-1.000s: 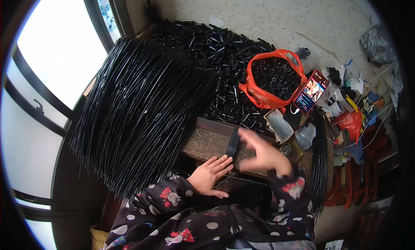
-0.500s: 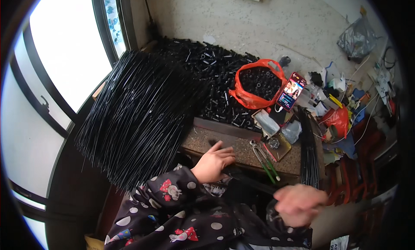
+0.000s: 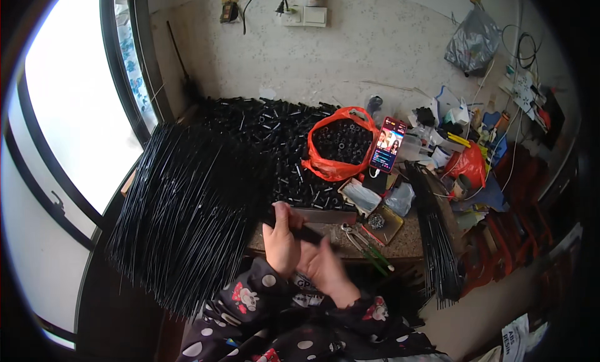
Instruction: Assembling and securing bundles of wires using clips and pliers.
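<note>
Both my hands are close together in front of the table's near edge. My left hand [image 3: 282, 242] is raised, its fingers closed round a dark, narrow black piece [image 3: 307, 235] that shows only in part. Just to the right, my right hand [image 3: 328, 271] is smeared by motion, its palm facing the left hand; whether it grips the piece I cannot tell. Left of my hands lies a big bundle of thin black rods [image 3: 181, 218]. Beyond them, a heap of short black tube-like parts [image 3: 281, 137] covers the back of the table.
A red plastic bag [image 3: 337, 171] of black rings sits beside a propped phone [image 3: 387, 144]. Green-handled pincers [image 3: 365, 249] lie at the table's front edge. Another bundle of black rods [image 3: 434, 243] hangs over the right side. Clutter and a red bag [image 3: 467, 165] stand at the back right.
My right hand has swung left, from far out on the right to beside my left hand. The left hand has turned upward and moved slightly left. The whole view has shifted.
</note>
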`<state>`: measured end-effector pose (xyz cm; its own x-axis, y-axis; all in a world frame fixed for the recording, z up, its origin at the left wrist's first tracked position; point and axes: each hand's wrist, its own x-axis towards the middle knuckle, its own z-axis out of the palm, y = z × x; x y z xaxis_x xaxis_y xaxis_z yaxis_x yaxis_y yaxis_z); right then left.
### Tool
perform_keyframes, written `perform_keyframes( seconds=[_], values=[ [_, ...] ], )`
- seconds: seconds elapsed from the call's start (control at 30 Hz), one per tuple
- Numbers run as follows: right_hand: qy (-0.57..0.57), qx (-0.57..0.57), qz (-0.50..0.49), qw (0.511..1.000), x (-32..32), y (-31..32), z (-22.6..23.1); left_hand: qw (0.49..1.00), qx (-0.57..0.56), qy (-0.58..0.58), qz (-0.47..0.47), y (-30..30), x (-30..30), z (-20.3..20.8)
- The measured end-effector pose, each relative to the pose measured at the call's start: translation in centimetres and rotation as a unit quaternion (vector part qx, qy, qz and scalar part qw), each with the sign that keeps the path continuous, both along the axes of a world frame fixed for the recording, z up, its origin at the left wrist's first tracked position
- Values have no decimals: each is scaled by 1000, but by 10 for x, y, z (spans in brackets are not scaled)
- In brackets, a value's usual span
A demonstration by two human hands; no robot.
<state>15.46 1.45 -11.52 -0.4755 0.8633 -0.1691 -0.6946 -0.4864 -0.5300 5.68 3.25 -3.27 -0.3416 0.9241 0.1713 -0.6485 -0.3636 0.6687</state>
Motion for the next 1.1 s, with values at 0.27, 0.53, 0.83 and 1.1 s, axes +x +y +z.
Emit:
perform_keyframes(
  seconds=[0.27,0.53,0.83,1.1],
  values=[
    [19,184,-425,886,62,57,117,860,-107,13,-499,-43,22,-18],
    [-231,389,-177,874,34,16,54,781,318,532,73,-10,-28,72],
    [-160,360,-56,918,17,29,-20,797,70,464,-381,16,-37,25],
    [-192,84,-133,969,19,12,-35,614,80,785,28,163,-61,-51]
  ],
)
